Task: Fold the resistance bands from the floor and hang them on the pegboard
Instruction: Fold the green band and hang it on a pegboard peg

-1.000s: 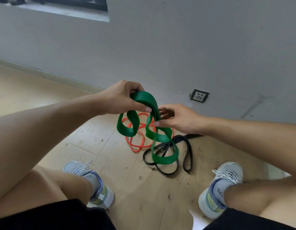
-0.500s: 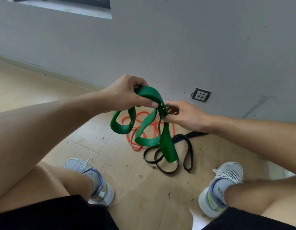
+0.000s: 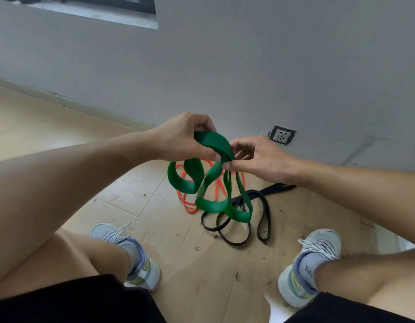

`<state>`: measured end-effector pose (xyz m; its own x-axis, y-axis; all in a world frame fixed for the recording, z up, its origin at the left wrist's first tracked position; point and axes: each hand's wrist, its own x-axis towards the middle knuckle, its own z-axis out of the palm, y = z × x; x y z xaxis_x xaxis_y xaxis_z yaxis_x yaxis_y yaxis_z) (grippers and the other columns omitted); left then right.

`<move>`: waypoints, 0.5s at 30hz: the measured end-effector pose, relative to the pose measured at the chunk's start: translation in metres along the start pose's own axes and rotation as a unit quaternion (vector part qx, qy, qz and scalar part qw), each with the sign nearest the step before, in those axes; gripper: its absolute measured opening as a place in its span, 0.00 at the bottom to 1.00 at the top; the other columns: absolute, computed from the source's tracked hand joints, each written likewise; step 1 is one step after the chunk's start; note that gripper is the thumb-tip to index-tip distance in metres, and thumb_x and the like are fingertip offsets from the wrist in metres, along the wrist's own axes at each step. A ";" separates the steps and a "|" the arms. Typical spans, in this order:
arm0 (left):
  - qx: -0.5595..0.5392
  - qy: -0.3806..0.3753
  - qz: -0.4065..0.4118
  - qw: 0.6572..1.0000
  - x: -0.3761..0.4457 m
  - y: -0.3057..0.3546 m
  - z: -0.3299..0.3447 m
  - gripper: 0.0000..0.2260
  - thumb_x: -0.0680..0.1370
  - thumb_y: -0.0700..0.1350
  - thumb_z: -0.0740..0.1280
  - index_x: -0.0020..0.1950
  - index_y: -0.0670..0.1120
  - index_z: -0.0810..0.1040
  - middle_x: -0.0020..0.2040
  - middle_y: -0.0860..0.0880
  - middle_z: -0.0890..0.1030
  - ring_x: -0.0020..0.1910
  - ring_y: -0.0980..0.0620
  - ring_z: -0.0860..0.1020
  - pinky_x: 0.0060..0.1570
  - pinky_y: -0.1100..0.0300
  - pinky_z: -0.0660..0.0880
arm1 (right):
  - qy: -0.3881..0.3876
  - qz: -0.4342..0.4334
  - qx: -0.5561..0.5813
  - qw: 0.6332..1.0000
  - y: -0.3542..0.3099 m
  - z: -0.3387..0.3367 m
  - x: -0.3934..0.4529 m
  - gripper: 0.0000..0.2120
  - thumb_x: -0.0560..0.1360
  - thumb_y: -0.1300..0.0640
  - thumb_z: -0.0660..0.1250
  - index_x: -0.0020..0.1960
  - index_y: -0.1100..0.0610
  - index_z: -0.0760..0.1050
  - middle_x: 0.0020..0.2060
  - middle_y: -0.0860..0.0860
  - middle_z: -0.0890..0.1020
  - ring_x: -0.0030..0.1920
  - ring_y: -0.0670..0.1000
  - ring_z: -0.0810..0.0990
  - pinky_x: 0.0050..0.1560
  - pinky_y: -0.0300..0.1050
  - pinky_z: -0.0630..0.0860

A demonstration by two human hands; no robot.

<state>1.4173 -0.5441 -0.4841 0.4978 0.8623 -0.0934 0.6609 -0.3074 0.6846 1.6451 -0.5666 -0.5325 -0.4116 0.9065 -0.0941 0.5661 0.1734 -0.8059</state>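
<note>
We look down past our knees at both hands, raised in front of the grey wall (image 3: 271,66) with the green band (image 3: 210,180) gathered between them. Our left hand (image 3: 182,138) has its fingers curled over the top fold of the green band, thumb pressed against the bundle from below, so the wide arch of rubber sits right at its fingertips. Our right hand (image 3: 260,159) meets it from the other side, thumb and forefinger pinching the strands where they cross just under that arch; the two hands are almost touching there. Below the grip the green band hangs free in several loose loops, clear of the wooden floor (image 3: 178,241). On the floor, behind and beneath those loops, lies the orange band (image 3: 185,201) in a tangle, and just to its right the black band (image 3: 262,220) sprawls in long loops, one end running under our right wrist. Our two sneakers stand either side, left sneaker (image 3: 132,255) and right sneaker (image 3: 311,262), and a wall socket (image 3: 281,135) sits low above our right hand
</note>
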 end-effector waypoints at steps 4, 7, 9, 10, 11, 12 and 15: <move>0.058 -0.036 0.006 0.998 -0.001 -0.001 -0.001 0.19 0.68 0.51 0.81 0.54 0.47 0.80 0.43 0.50 0.86 0.39 0.51 0.85 0.44 0.51 0.83 | 0.007 0.007 -0.007 1.000 -0.001 -0.003 -0.004 0.14 0.69 0.42 0.78 0.52 0.45 0.85 0.46 0.48 0.89 0.49 0.47 0.87 0.59 0.55 0.82; 0.094 -0.034 0.024 0.995 -0.003 -0.003 -0.003 0.16 0.69 0.54 0.79 0.51 0.47 0.84 0.41 0.50 0.86 0.38 0.52 0.85 0.42 0.49 0.82 | 0.013 0.001 -0.003 1.000 -0.004 -0.004 -0.007 0.10 0.72 0.50 0.79 0.53 0.48 0.85 0.47 0.47 0.89 0.50 0.47 0.87 0.61 0.54 0.82; 0.105 -0.026 0.031 0.994 -0.002 -0.003 -0.003 0.13 0.70 0.54 0.78 0.48 0.48 0.84 0.40 0.49 0.86 0.37 0.50 0.83 0.40 0.47 0.81 | 0.020 -0.006 -0.004 1.000 -0.008 -0.006 -0.009 0.13 0.73 0.51 0.79 0.56 0.49 0.84 0.47 0.46 0.89 0.49 0.46 0.88 0.60 0.55 0.82; 0.111 -0.021 0.033 0.993 -0.002 -0.003 -0.003 0.12 0.71 0.54 0.78 0.48 0.48 0.83 0.39 0.48 0.85 0.36 0.50 0.83 0.39 0.46 0.80 | 0.027 -0.008 -0.002 1.000 -0.010 -0.007 -0.009 0.15 0.72 0.51 0.79 0.58 0.49 0.83 0.47 0.45 0.89 0.50 0.46 0.88 0.60 0.54 0.82; 0.111 -0.016 0.037 0.993 -0.002 -0.004 -0.002 0.12 0.71 0.54 0.77 0.47 0.48 0.83 0.39 0.48 0.85 0.36 0.50 0.83 0.39 0.46 0.80 | 0.035 -0.008 0.003 0.999 -0.011 -0.008 -0.009 0.18 0.72 0.52 0.80 0.59 0.49 0.81 0.48 0.44 0.89 0.50 0.45 0.88 0.60 0.54 0.82; 0.102 -0.011 0.041 0.994 -0.001 -0.005 -0.002 0.12 0.72 0.53 0.77 0.48 0.48 0.83 0.39 0.48 0.86 0.36 0.50 0.84 0.39 0.46 0.81 | 0.042 -0.007 0.013 0.999 -0.013 -0.009 -0.009 0.19 0.71 0.53 0.80 0.60 0.50 0.79 0.48 0.44 0.89 0.50 0.45 0.88 0.60 0.53 0.82; 0.048 -0.001 0.044 0.998 -0.001 -0.006 -0.003 0.12 0.73 0.51 0.77 0.53 0.49 0.82 0.42 0.49 0.87 0.38 0.52 0.86 0.43 0.49 0.84 | 0.064 -0.014 0.028 0.997 -0.017 -0.011 -0.009 0.19 0.71 0.54 0.81 0.58 0.53 0.80 0.48 0.46 0.89 0.49 0.47 0.88 0.56 0.56 0.84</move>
<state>1.4108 -0.5421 -0.4864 0.5573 0.8295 -0.0364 0.6654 -0.4200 0.6171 1.6470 -0.5737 -0.5120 -0.3312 0.9436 0.0019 0.5135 0.1819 -0.8386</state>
